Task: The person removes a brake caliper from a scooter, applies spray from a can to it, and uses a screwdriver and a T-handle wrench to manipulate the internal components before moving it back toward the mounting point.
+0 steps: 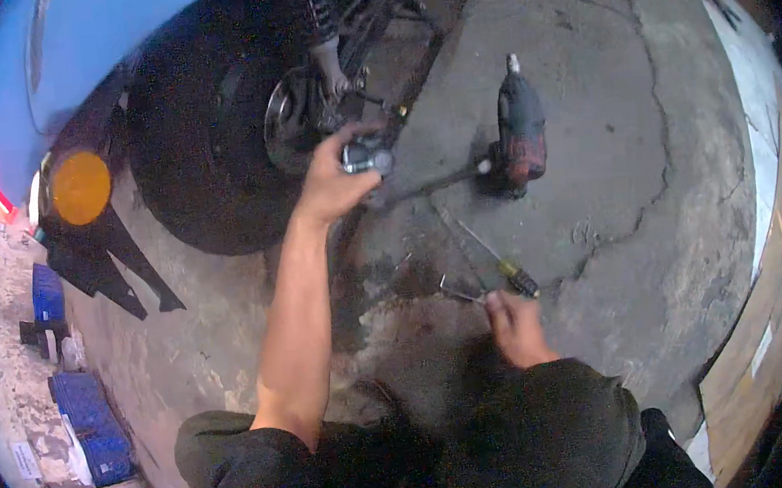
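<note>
My left hand [332, 183] reaches forward, its fingers closed around a brake caliper [366, 159] with a shiny round part facing up. Just beyond it are the brake disc [282, 132] and a strut with a coil spring [319, 13]. Lower and to the right, my right hand [517, 331] pinches a thin metal rod [461, 291] with a bent end. Beside that hand a screwdriver [515, 276] with a yellow and black handle lies on the floor. The caliper's underside is hidden by my left hand and shadow.
A black and red impact wrench [523, 135] lies on the concrete at the right, near a dark bar [432, 184]. A blue car body [112, 35] with an orange round lamp [81, 188] stands at the left. Blue packages [93, 428] lie along the left edge.
</note>
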Available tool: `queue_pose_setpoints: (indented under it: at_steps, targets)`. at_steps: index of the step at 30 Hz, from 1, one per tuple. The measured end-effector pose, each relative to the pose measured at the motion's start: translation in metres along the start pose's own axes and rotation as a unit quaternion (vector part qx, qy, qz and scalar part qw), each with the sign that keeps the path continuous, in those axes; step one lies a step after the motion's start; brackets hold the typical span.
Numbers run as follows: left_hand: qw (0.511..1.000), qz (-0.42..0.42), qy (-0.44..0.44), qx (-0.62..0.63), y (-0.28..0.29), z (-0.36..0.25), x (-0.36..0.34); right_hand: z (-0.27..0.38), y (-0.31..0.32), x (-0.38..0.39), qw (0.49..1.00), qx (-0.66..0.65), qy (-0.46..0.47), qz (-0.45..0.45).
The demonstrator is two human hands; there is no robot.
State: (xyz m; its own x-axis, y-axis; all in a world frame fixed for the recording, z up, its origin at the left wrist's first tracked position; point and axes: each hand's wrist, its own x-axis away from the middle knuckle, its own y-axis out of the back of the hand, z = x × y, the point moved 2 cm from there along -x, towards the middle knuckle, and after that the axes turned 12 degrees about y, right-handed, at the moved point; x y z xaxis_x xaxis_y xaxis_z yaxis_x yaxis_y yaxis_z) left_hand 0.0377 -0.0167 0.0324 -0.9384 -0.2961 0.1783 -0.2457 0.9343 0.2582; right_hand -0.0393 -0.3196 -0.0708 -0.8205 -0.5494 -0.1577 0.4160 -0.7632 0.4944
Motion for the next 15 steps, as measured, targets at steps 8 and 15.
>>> queue_pose_setpoints:
  at_steps: [8, 15]
  targets:
    - [0.999, -0.037, -0.018, 0.004, -0.001, 0.014, -0.006, 0.005, 0.013, 0.011, 0.96, -0.163, -0.077, -0.215]
    - [0.998, -0.059, -0.005, -0.024, -0.001, 0.007, -0.001, 0.008, 0.017, 0.004, 0.964, -0.196, -0.048, -0.173]
